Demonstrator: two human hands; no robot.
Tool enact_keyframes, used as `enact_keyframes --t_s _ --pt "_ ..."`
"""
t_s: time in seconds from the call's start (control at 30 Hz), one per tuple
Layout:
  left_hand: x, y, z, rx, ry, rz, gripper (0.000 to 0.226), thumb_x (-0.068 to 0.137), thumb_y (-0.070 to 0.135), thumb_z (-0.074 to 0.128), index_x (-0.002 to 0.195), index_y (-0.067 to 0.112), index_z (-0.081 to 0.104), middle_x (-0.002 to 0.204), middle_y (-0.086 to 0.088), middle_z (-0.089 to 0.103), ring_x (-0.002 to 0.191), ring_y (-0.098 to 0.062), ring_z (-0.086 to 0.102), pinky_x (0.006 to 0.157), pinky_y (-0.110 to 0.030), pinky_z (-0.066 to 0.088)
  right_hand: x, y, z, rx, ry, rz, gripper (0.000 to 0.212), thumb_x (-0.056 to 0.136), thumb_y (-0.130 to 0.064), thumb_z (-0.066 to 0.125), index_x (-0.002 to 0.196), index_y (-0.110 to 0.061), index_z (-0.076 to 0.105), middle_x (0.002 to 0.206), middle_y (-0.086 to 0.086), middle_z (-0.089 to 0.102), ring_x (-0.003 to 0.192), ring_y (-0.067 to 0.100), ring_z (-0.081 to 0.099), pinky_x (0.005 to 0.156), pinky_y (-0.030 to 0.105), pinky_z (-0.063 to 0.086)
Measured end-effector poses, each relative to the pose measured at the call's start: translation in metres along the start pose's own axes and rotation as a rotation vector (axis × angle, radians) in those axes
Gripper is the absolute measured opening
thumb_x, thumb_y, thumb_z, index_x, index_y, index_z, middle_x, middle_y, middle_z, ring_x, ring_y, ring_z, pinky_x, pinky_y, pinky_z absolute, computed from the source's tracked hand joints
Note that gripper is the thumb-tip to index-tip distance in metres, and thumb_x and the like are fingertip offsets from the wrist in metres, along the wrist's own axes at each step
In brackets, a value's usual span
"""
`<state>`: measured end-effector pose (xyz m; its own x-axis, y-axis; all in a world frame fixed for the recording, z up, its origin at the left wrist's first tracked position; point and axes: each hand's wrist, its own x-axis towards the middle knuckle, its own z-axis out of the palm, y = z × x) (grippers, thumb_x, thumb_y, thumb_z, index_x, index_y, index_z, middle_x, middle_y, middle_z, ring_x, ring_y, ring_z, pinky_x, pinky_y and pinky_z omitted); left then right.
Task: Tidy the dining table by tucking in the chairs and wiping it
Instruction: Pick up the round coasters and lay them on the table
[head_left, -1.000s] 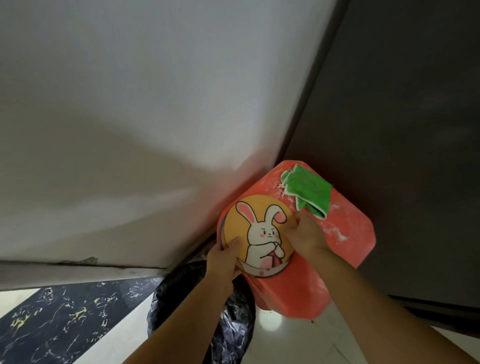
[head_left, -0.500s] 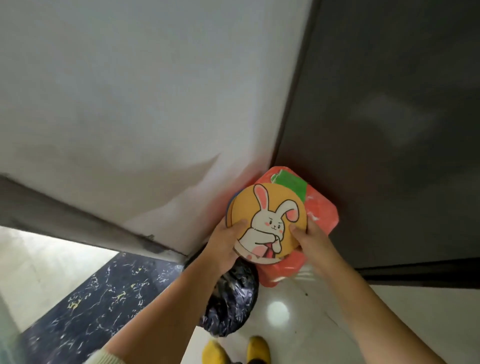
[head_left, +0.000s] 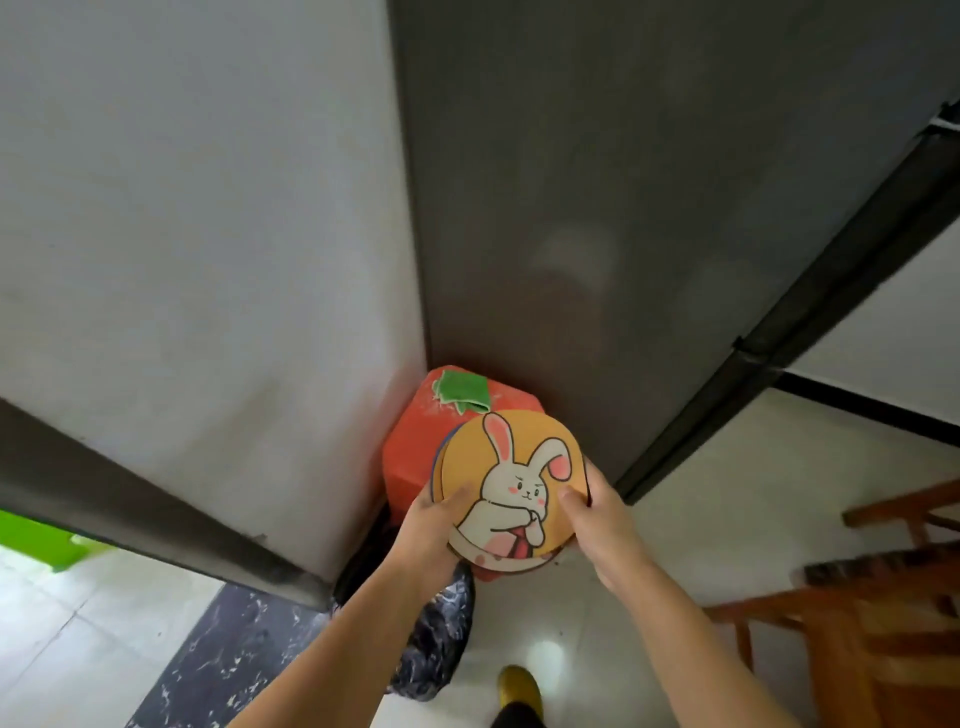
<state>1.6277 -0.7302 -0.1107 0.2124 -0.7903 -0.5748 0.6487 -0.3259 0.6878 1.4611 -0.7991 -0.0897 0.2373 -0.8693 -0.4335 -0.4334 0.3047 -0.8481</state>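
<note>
Grey panel (head_left: 649, 208): a tall dark surface filling the far right, meeting the pale wall (head_left: 182, 208) in a corner straight ahead.
Wooden chairs (head_left: 883, 623): at the near right edge, only partly in view; the dining table itself is out of sight, so how far the tucking in has got cannot be told.
Red stool (head_left: 415, 447): set into the corner, its seat dusted with white marks.
Black bag (head_left: 436, 639): on the floor below the stool, near the left forearm.
Round rabbit mats (head_left: 511, 483): a small stack of discs, the top one orange with a cartoon rabbit, held just above the near part of the stool seat, tilted up toward the camera.
Left hand (head_left: 431, 535): grips the stack's left rim, thumb on the top face.
Right hand (head_left: 597, 525): grips the right rim likewise, thumb on top.
Green cloth (head_left: 464, 391): folded on the far edge of the stool seat, just beyond the mats, untouched.
Key relation: the cloth lies directly beyond both hands, slightly left of centre, so the left hand looks a little nearer; either hand must probably give up the mats first to take it for wiping.
</note>
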Motion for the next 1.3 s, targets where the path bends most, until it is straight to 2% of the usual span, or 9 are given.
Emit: enact_keyframes --t_s 0.13,0.27,0.5,0.6,0.67,0.77,0.93,1.1,1.3 --pt "-0.033 -0.005 0.007 0.070 -0.098 -0.003 0.032 0.094 0.007 0.052 0.126 0.008 0.054 0.110 -0.016 0.069 0.097 -0.032 0.068 0.070 -0.038 0.058 -0.047 0.016 -0.010 0.014 0.061 0.017 0.039 0.095 -0.023 0.046 0.133 -0.034 0.044 0.122 -0.007 0.061 0.112 0.017 0.057 0.096 0.046 0.049" --pt "-0.062 -0.020 0.027 0.118 -0.185 -0.023 0.029 0.093 0.005 0.052 0.121 0.010 0.057 0.105 -0.015 0.071 0.092 -0.031 0.070 0.070 -0.039 0.059 -0.096 0.025 -0.031 0.120 0.136 0.044 0.035 0.097 -0.018 0.044 0.129 -0.032 0.045 0.121 -0.003 0.061 0.111 0.019 0.057 0.094 0.047 0.051" --pt "-0.115 -0.084 0.080 0.230 -0.315 -0.059 0.030 0.094 0.006 0.051 0.124 0.008 0.055 0.111 -0.018 0.068 0.102 -0.035 0.065 0.093 -0.050 0.050 -0.194 0.067 -0.094 0.217 0.290 0.049 0.029 0.099 -0.023 0.043 0.127 -0.029 0.046 0.115 -0.003 0.061 0.104 0.018 0.059 0.077 0.032 0.055" --pt "-0.150 -0.126 0.109 0.261 -0.377 -0.083 0.024 0.094 0.006 0.051 0.117 0.010 0.058 0.111 -0.018 0.068 0.103 -0.034 0.065 0.096 -0.050 0.048 -0.247 0.098 -0.130 0.242 0.363 0.021 0.023 0.098 -0.026 0.046 0.119 -0.036 0.048 0.113 -0.006 0.063 0.101 0.016 0.061 0.076 0.034 0.057" --pt "-0.178 -0.160 0.128 0.263 -0.419 -0.111 0.021 0.094 0.005 0.051 0.112 0.013 0.059 0.110 -0.017 0.069 0.103 -0.034 0.065 0.094 -0.049 0.049 -0.286 0.125 -0.154 0.238 0.395 -0.001 0.024 0.097 -0.026 0.048 0.116 -0.039 0.049 0.114 -0.007 0.063 0.102 0.014 0.061 0.084 0.040 0.056" --pt "-0.233 -0.224 0.152 0.270 -0.483 -0.171 0.024 0.093 0.005 0.052 0.115 0.013 0.058 0.111 -0.017 0.068 0.103 -0.035 0.065 0.088 -0.047 0.053 -0.359 0.171 -0.190 0.168 0.456 0.006 0.033 0.096 -0.026 0.049 0.128 -0.036 0.048 0.118 -0.012 0.060 0.109 0.011 0.057 0.094 0.035 0.051" --pt "-0.305 -0.310 0.190 0.308 -0.585 -0.288 0.023 0.092 0.005 0.053 0.114 0.011 0.058 0.111 -0.018 0.069 0.102 -0.036 0.065 0.089 -0.048 0.051 -0.455 0.234 -0.237 0.103 0.567 0.104 0.039 0.098 -0.026 0.044 0.137 -0.031 0.040 0.127 -0.007 0.056 0.118 0.016 0.053 0.099 0.042 0.048" --pt "-0.331 -0.360 0.224 0.418 -0.651 -0.296 0.031 0.093 0.014 0.054 0.124 0.016 0.053 0.103 -0.017 0.071 0.087 -0.038 0.064 0.084 -0.039 0.039 -0.498 0.270 -0.275 0.153 0.631 0.162 0.039 0.098 -0.027 0.045 0.137 -0.031 0.040 0.131 -0.002 0.056 0.116 0.019 0.055 0.096 0.045 0.050" --pt "-0.331 -0.390 0.284 0.378 -0.673 -0.361 0.030 0.094 0.006 0.051 0.124 0.009 0.053 0.109 -0.018 0.069 0.090 -0.032 0.070 0.062 -0.038 0.058 -0.496 0.296 -0.330 0.142 0.702 0.208 0.040 0.099 -0.027 0.044 0.138 -0.027 0.040 0.132 0.000 0.054 0.119 0.023 0.053 0.097 0.048 0.049"
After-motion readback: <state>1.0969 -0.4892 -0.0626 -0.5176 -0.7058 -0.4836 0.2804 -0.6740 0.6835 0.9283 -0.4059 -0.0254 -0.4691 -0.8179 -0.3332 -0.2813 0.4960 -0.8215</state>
